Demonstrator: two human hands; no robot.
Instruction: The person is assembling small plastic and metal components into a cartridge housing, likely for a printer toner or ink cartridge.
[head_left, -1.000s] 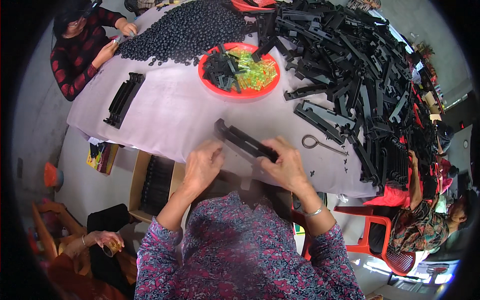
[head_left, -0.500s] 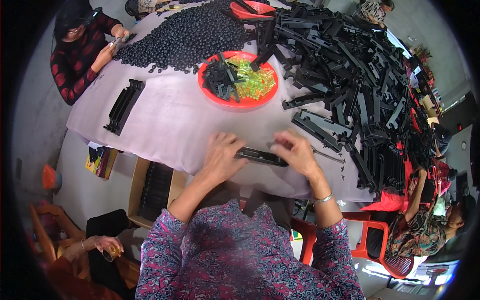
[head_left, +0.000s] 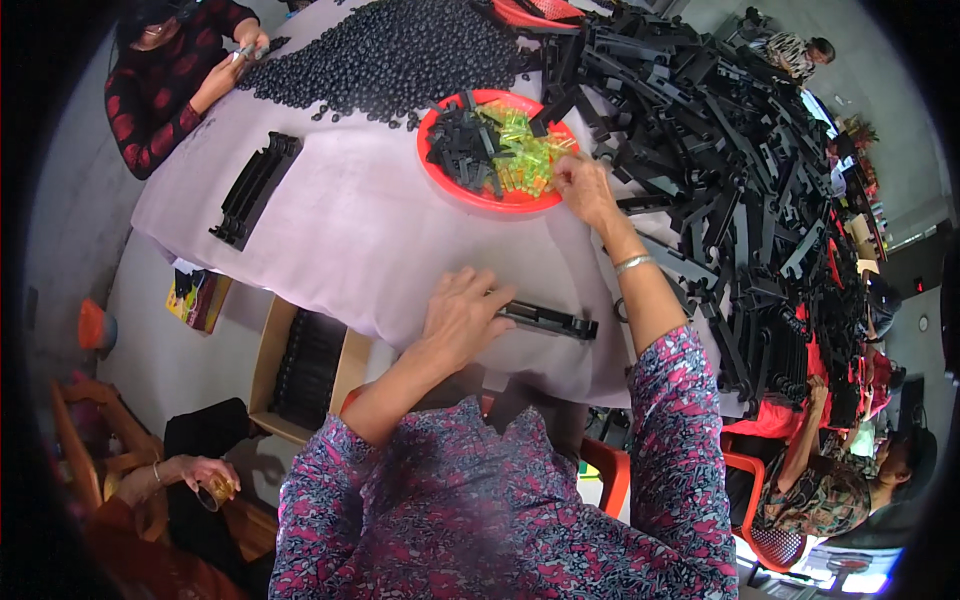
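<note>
My left hand (head_left: 462, 312) is closed round the left end of a long black plastic bar (head_left: 550, 321) lying at the table's near edge. The bar's right end sticks out past my fingers. My right hand (head_left: 588, 190) is stretched out to the right side of a red plate (head_left: 488, 203), its fingertips bent together at the small clear yellow-green pieces (head_left: 522, 155). What sits between those fingertips is hidden. Small black strips (head_left: 460, 145) fill the left half of the plate.
A heap of black plastic bars (head_left: 690, 150) covers the right side. Behind the plate spreads a pile of small round black parts (head_left: 390, 60). Several joined black bars (head_left: 255, 190) lie at left. A co-worker (head_left: 165, 90) sits far left; a cardboard box (head_left: 352, 375) stands below the table.
My right hand has left the black bar and moved up and away to the plate's right edge. My left hand stays on the bar. The view has shifted slightly.
</note>
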